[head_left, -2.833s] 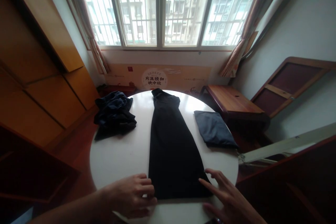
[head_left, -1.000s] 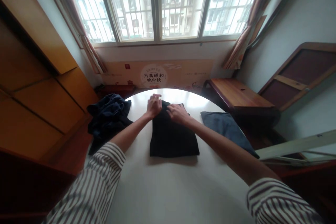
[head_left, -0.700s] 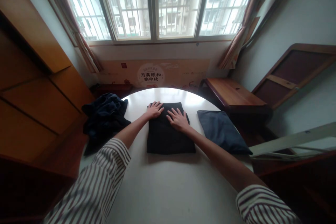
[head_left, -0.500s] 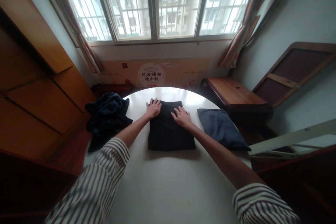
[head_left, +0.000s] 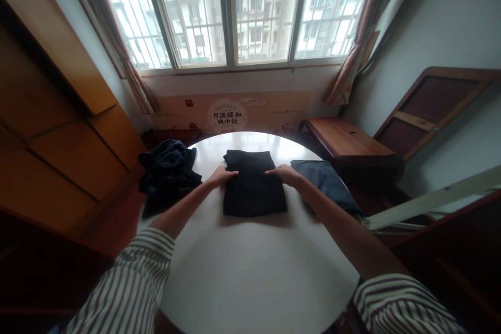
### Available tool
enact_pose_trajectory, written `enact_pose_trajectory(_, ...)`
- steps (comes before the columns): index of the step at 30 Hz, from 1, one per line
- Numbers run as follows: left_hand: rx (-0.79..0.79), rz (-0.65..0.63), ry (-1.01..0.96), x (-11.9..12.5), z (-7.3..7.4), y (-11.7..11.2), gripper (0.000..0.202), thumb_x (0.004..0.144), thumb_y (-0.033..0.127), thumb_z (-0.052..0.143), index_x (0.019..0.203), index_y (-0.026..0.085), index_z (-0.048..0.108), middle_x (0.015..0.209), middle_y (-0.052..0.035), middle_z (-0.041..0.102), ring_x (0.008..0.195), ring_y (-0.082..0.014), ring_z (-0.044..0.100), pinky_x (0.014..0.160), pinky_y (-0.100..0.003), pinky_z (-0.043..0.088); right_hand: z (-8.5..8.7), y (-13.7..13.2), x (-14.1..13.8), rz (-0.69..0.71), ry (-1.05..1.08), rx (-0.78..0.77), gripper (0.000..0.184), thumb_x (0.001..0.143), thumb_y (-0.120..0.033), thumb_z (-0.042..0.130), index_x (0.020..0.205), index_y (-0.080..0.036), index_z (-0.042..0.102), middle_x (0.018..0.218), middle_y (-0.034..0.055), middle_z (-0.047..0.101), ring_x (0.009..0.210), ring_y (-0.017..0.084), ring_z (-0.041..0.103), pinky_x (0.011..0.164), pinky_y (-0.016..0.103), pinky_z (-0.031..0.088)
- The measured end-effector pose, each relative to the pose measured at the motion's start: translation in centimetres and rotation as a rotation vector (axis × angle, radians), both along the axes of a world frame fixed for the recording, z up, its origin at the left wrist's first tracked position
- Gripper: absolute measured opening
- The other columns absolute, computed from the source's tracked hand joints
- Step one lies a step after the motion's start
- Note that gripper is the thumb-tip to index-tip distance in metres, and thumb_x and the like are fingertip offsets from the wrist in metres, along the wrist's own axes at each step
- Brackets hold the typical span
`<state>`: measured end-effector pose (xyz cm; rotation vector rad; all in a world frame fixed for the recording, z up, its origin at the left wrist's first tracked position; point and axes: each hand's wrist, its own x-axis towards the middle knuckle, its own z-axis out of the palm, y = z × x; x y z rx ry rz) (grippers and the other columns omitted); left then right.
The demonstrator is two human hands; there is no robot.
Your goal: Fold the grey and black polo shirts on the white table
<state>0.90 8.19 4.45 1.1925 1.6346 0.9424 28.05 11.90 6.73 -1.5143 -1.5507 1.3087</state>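
Note:
A folded black garment (head_left: 254, 190) lies on the white round table (head_left: 250, 266); its exact kind does not show. My left hand (head_left: 222, 175) grips its left edge, thumb on top and the other fingers tucked out of sight at the side or beneath. At the opposite edge my right hand (head_left: 285, 174) holds the cloth the same way, thumb pointing inward. To the right rests a folded dark blue-grey garment (head_left: 326, 182), partly behind my right forearm. A crumpled heap of dark clothes (head_left: 168, 172) sits at the table's left side.
Beyond the table, a low wooden table (head_left: 348, 138) stands at the right below the window. A wooden-framed panel (head_left: 426, 115) leans against the right wall. Orange-brown cabinets (head_left: 78, 156) line the left. A pale rail (head_left: 430, 195) runs close by the table's right edge.
Both hands have moved from lying flat on top of the black garment to its left and right edges, where they now grip it. The view has shifted slightly.

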Motion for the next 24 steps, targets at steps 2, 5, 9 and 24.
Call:
enact_pose_trajectory(2,0.045,0.021,-0.002,0.2,0.1,-0.5,0.044,0.063,0.034,0.087,0.093,0.011,0.064,0.083,-0.0099,0.072,0.080,-0.0251,0.070,0.069,-0.030,0.056,0.2,-0.8,-0.2,-0.002,0.037,0.015,0.024,0.064,-0.022,0.084,0.068,-0.012,0.063,0.060,0.0039,0.065,0.055,0.015,0.062,0.050,0.025,0.050)
enact_pose_trajectory(5,0.129,0.084,0.017,0.3,0.9,-2.6,0.069,0.068,0.037,0.086,0.123,0.011,0.052,0.087,-0.0087,0.071,0.075,-0.0213,0.070,0.068,-0.030,0.056,1.2,-2.9,0.3,-0.004,0.104,0.078,0.021,0.071,-0.023,0.078,0.085,-0.013,0.067,0.080,0.0046,0.072,0.071,0.016,0.068,0.067,0.026,0.055)
enact_pose_trajectory(9,0.355,0.025,-0.107,0.7,5.1,-8.5,0.085,0.074,0.047,0.080,0.140,0.019,0.034,0.083,-0.0025,0.070,0.066,-0.0169,0.069,0.062,-0.026,0.055,4.3,-7.5,1.7,0.100,0.306,0.260,0.032,0.076,-0.034,0.075,0.100,-0.017,0.065,0.095,0.0050,0.074,0.087,0.020,0.069,0.078,0.030,0.057)
enact_pose_trajectory(24,0.057,0.099,0.207,-1.2,2.4,-5.5,0.047,0.074,0.045,0.079,0.107,0.017,0.061,0.082,-0.0055,0.069,0.072,-0.0194,0.067,0.066,-0.026,0.052,1.5,-5.3,-0.2,-0.076,-0.327,0.377,0.041,0.086,-0.030,0.066,0.117,-0.005,0.060,0.112,0.0240,0.066,0.110,0.036,0.062,0.099,0.049,0.046)
